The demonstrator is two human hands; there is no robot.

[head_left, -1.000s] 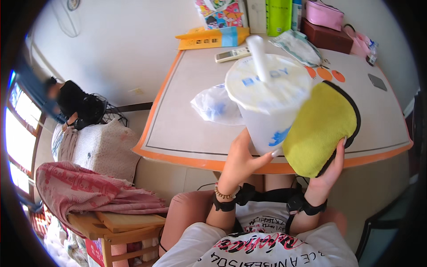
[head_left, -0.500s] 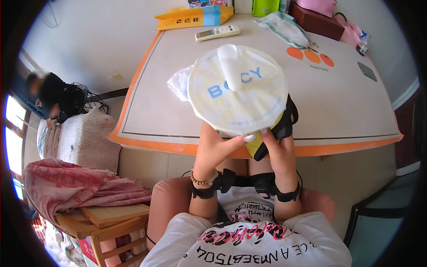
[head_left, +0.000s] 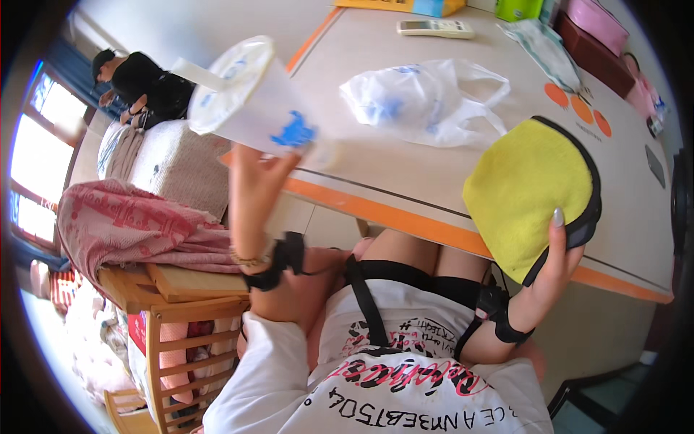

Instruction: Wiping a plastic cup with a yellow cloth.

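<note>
- Both hands are gripping: left hand [head_left: 260, 176] clasping a tilted cup [head_left: 254, 105], hidden fingers probably curled, the tilt needing steadiness;
- right hand [head_left: 554, 264] pinching a yellow cloth [head_left: 533, 184].

From my distant post, I see a home: a fruit-print table [head_left: 405, 173] with a remote [head_left: 435, 29] on it, a pink blanket [head_left: 144, 224] draped over slatted wooden furniture [head_left: 186, 281], and a blue curtain [head_left: 69, 78] beside a bright window [head_left: 47, 152].

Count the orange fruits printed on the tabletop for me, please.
3, in a slanting row beyond the yellow-green cloth: left fruit, middle fruit, right fruit. The towel above could hide more.
</note>
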